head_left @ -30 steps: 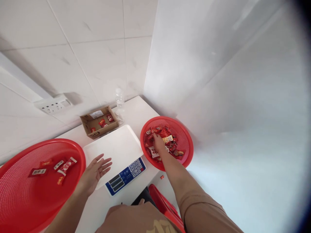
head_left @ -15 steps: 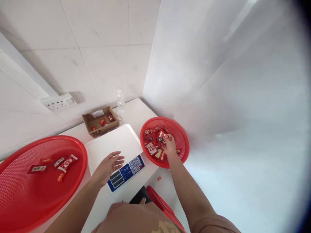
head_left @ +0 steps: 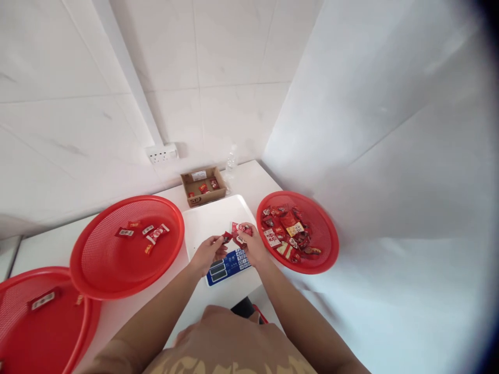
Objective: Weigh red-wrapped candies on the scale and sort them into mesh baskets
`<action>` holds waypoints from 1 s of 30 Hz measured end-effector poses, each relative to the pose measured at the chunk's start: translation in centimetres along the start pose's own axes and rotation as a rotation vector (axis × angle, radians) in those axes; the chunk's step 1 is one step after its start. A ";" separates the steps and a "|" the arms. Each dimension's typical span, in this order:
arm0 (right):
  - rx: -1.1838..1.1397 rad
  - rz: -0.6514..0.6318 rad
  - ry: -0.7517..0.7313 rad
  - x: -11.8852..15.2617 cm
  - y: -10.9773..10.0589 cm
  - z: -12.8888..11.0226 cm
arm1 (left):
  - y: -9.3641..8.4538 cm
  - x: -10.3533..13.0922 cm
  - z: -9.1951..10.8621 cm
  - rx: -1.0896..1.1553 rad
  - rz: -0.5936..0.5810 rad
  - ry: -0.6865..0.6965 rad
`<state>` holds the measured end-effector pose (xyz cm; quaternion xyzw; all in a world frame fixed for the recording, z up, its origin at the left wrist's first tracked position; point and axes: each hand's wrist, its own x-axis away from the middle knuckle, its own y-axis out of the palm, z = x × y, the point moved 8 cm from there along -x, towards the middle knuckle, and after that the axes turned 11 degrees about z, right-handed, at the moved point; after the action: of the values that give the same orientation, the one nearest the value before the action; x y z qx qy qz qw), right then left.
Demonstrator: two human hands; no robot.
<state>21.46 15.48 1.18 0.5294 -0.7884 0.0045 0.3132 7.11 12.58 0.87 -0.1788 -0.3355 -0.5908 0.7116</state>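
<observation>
Over the white scale [head_left: 206, 221], my left hand [head_left: 208, 254] pinches a small dark red packet [head_left: 226, 237]. Close to its right, my right hand [head_left: 253, 246] is closed on red and white candy packets [head_left: 239, 228]. The scale's blue keypad panel [head_left: 228, 266] lies beneath both hands, partly covered by them. A red basket [head_left: 325, 234] to the right holds many wrapped sweets, among them a yellow and white packet [head_left: 295, 229]. Another red basket [head_left: 97, 244] on the left has several packets at its bottom.
A cardboard box [head_left: 208, 197] with a few red packets stands behind the scale, beside a clear plastic bottle [head_left: 231, 159]. One more red basket [head_left: 35, 337] sits at the lower left. A wall socket [head_left: 161, 154] is above the white table [head_left: 249, 176].
The view has swung left. My right hand has left the right basket with packets and come over the scale. My left hand, open before, now grips a small packet beside it.
</observation>
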 end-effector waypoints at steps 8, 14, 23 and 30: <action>0.212 -0.118 -0.009 -1.8 1.6 1.9 | -3.9 -1.0 -0.2 0.166 0.140 -0.091; 0.327 0.104 -0.103 -2.3 -1.1 1.9 | -4.3 0.3 -0.2 0.103 0.124 -0.057; 0.453 -0.154 -0.043 2.9 1.0 3.5 | -2.0 2.3 -2.8 -0.004 -0.135 -0.114; 0.914 -0.451 -0.471 7.3 2.2 1.9 | -0.5 4.0 -3.7 -0.054 -0.294 -0.135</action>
<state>16.92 9.74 4.04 0.7535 -0.6222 0.1602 -0.1395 7.94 7.12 0.94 -0.1860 -0.3890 -0.6840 0.5885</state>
